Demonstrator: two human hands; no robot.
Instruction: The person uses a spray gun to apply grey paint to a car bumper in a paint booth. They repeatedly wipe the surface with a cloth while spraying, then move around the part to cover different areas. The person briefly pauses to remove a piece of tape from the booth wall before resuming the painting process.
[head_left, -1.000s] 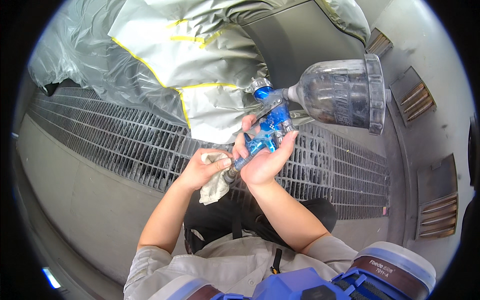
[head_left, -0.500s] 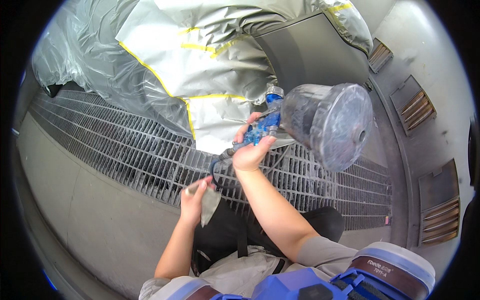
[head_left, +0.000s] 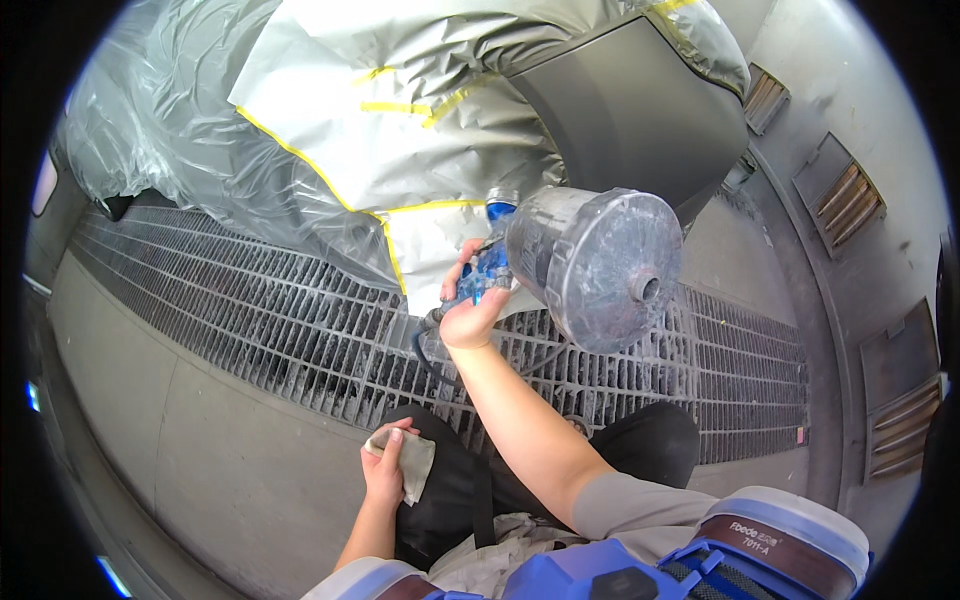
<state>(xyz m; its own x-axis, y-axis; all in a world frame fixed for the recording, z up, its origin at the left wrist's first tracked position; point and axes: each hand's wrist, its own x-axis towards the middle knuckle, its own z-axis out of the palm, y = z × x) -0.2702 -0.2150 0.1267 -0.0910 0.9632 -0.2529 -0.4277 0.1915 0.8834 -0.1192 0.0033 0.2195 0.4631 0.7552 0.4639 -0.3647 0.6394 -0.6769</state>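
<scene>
My right hand (head_left: pixel 470 305) grips the blue handle of a paint spray gun (head_left: pixel 490 270), raised in front of me. The gun's clear plastic cup (head_left: pixel 600 265) sits on top with its lid turned toward the camera. A dark hose (head_left: pixel 425 350) hangs from the handle's base. My left hand (head_left: pixel 385 470) is low beside my knee and holds a crumpled grey-white cloth (head_left: pixel 412 462). The gun points toward a dark grey car panel (head_left: pixel 630 110) framed by masking paper (head_left: pixel 380 130) and yellow tape.
A metal floor grating (head_left: pixel 250 310) runs across in front of me, with concrete floor (head_left: pixel 170 420) on the near side. Clear plastic sheeting (head_left: pixel 150 130) covers the car at left. Slatted vents (head_left: pixel 840 195) line the wall at right. My black trouser legs (head_left: pixel 640 445) are below.
My left hand came off the spray gun and dropped down to my knee with the cloth. My right hand lifted and turned the gun so the cup's lid faces me.
</scene>
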